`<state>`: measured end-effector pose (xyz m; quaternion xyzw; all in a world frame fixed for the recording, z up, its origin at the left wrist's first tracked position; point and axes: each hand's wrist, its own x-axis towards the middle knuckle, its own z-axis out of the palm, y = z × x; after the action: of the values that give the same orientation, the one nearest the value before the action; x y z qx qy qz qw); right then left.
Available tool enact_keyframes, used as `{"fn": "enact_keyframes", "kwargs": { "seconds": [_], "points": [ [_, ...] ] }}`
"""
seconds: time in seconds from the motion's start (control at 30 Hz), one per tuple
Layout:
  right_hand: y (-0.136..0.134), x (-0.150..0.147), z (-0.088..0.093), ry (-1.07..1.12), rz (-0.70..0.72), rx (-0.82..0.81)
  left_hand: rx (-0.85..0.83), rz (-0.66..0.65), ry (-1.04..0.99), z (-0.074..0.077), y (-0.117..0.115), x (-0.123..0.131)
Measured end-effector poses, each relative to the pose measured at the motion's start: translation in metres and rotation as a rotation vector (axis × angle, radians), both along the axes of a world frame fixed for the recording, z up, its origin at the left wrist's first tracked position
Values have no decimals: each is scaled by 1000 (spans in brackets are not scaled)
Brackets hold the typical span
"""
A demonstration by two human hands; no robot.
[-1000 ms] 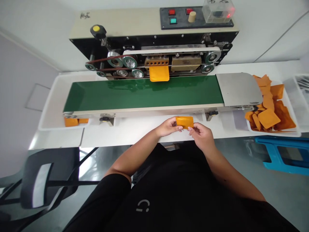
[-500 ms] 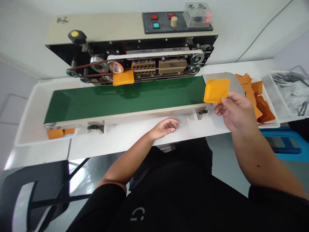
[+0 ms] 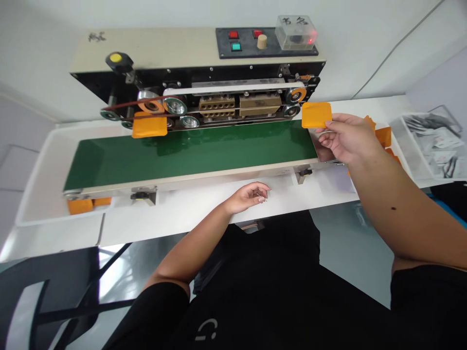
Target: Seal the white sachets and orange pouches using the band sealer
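Observation:
Between the thumb and fingers of my right hand [image 3: 348, 136] is an orange pouch [image 3: 316, 115], pinched by its lower right corner. The pouch is held up at the right end of the band sealing machine [image 3: 197, 48], beside its rollers. A second orange pouch [image 3: 149, 125] hangs from the machine's belts on the left, over the green conveyor belt [image 3: 204, 148]. My left hand [image 3: 250, 198] rests at the front edge of the white table [image 3: 197, 199], its fingers loosely curled with a gap to the thumb and nothing in them.
Orange pouches [image 3: 383, 137] lie at the right, partly behind my right arm. Farther right stands a white bin [image 3: 404, 141] of grey and white packets. A white tray [image 3: 44, 194] with orange pouches [image 3: 80, 206] sits under the conveyor's left end. A black chair [image 3: 54, 277] is at lower left.
My right hand has moved left and away from me with its pouch, up to the rollers. The pouch in the machine has travelled left. My left hand has stayed put.

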<state>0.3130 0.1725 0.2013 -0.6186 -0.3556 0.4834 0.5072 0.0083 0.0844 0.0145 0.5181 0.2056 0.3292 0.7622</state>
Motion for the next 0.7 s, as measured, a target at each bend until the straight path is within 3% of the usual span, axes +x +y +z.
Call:
{"fn": "enact_keyframes", "kwargs": {
  "seconds": [0.47,0.6,0.7],
  "points": [
    [24,-19,3,-70,108,-41,19,0,3,-1,0,1],
    [17,-11,6,-80,16,15,18,-2,-2,-3,0,0],
    [6,15,11,-162,-133,158,15,2,-3,-3,0,0]
  ]
}}
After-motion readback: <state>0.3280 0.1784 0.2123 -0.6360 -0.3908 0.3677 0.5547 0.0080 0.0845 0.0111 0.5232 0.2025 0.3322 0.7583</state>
